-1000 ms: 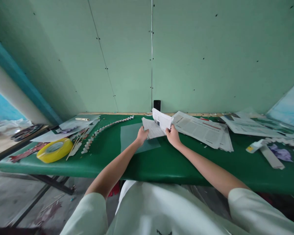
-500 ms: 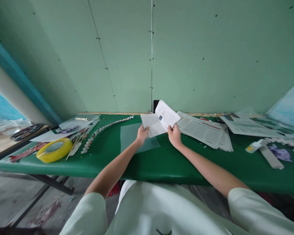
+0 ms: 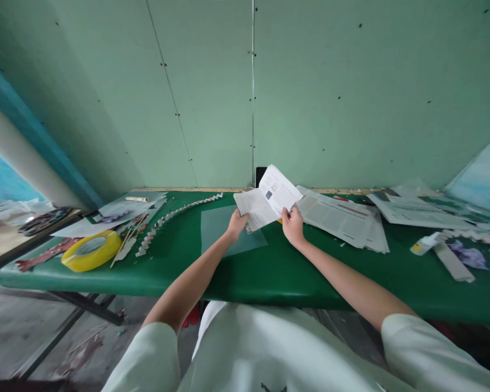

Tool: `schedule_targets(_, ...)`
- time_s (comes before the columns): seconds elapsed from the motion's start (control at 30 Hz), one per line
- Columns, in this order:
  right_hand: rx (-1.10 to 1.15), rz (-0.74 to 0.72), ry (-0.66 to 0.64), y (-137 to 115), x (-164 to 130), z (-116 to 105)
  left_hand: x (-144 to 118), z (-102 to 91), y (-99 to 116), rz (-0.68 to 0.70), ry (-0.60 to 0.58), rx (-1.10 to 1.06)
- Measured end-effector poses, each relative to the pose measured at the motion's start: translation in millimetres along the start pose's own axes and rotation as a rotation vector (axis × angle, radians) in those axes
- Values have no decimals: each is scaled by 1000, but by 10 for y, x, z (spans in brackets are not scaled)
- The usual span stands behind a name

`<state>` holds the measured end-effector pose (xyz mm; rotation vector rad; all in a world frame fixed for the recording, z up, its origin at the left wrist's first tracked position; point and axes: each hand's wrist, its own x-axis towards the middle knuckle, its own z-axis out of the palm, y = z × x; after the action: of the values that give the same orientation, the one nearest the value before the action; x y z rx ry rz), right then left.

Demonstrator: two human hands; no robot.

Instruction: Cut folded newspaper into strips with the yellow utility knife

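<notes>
An open booklet (image 3: 255, 207) with printed pages is held up above the green table (image 3: 167, 272), between my two hands. My left hand (image 3: 238, 223) is closed on its lower left edge, and my right hand (image 3: 293, 224) pinches the lower right edge of the other page. The right page stands more steeply than the left one and carries a small dark picture. Beneath the booklet lies a translucent sheet (image 3: 216, 228). Behind it, a dark upright object (image 3: 260, 174) leans at the wall, mostly hidden.
Printed sheets (image 3: 335, 218) lie to the right, with a glue bottle (image 3: 424, 243) and crumpled purple paper (image 3: 469, 255) farther right. On the left are a yellow tape roll (image 3: 92, 251), thin sticks (image 3: 128, 237) and a folded paper chain (image 3: 163, 220). A green wall (image 3: 212, 109) closes off the back.
The right page of the booklet has tilted slightly and shifted a little to the right with my right hand. My left hand keeps its place on the left edge.
</notes>
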<state>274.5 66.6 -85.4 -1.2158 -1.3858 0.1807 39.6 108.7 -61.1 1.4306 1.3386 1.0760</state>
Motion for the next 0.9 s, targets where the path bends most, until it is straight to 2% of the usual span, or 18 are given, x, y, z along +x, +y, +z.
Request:
schedule_targets(0.07, -36, 4, -20, 43, 30, -15, 16, -76, 29, -85, -32, 143)
schedule_targets(0.1, -58, 0, -24, 69, 49, -24, 18, -123, 44, -84, -41, 227)
schedule_targets(0.2, -120, -33, -36, 156, 114, -53, -17, -273, 104, 50, -98, 523)
schedule_targets(0.3, -173, -44, -47, 239, 176, -93, -131, -348, 201, 212, -283, 835)
schedule_targets(0.37, -198, -40, -55, 286, 210, -127, -256, -327, 272, 272, -443, 961)
schedule_targets(0.47, -211, -29, -67, 338, 249, -179, -518, -242, 316, 264, -650, 995)
schedule_targets(0.53, -210, -11, -72, 360, 269, -206, -728, -221, 274, 266, -707, 1008)
schedule_targets(0.73, -162, 34, -78, 372, 289, -198, -1303, -452, -12, 510, -498, 1068)
schedule_targets(0.83, -140, 35, -82, 356, 269, -154, -1466, -509, -101, 628, -421, 1158)
schedule_targets(0.9, -141, 27, -91, 344, 249, -126, -1517, -495, -127, 647, -382, 1212)
